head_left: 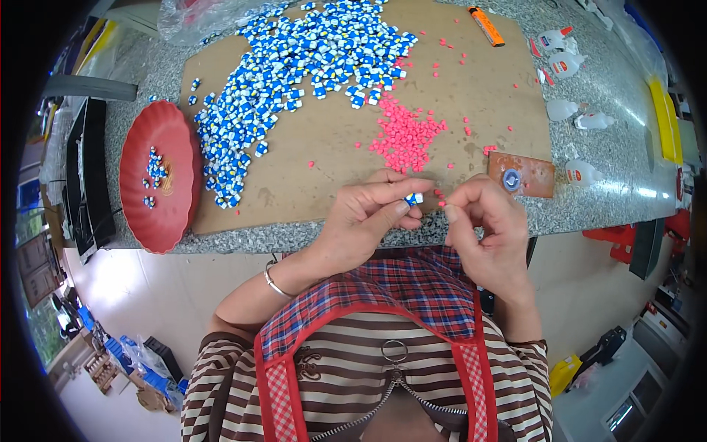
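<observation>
Now left hand pinches piece; right hand curls.

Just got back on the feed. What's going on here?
A person's left hand holds a small blue-and-white piece. Their right hand appears to pinch a tiny pink piece close by, the two pieces apart. Ahead, a pink pile and a larger blue-and-white pile lie on cardboard. A red bowl on the left holds several blue-and-white pieces.
</observation>
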### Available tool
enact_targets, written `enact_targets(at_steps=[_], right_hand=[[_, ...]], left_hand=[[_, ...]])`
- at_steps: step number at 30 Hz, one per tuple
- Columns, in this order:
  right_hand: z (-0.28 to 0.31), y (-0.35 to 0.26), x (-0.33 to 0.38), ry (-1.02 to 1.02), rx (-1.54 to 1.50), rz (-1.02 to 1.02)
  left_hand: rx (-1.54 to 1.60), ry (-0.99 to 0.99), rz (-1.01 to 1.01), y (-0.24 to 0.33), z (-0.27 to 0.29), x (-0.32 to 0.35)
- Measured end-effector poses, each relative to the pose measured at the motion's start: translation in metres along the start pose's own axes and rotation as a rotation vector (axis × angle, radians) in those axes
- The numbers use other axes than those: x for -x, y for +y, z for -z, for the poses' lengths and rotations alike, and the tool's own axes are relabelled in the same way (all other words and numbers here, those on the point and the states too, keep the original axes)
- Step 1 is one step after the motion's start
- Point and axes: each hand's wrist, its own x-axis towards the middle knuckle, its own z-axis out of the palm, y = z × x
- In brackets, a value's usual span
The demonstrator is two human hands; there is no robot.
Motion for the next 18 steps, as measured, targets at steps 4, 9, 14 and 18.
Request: enact_targets(at_steps=[4,9,14,18], right_hand=[[-0.0067,-0.0031,-0.0030,-0.051,0.102,0.078],[-0.0090,-0.0023,-0.0063,-0.067,0.190,0.169],[-0.0093,-0.0025,-0.0078,-0.073,0.200,0.153],[-0.0112,-0.0021,-0.0085,-0.072,0.200,0.156]], left_hand=[[-0.004,-0.004,0.012,0.0014,0.0024,0.0039],[0.036,0.022,0.018,0.0005,0.0032,0.0049],[0.022,0.048,-0.010,-0.0008,0.0021,0.0053],[0.025,0.044,-0.031,-0.0002,0.0007,0.0043]])
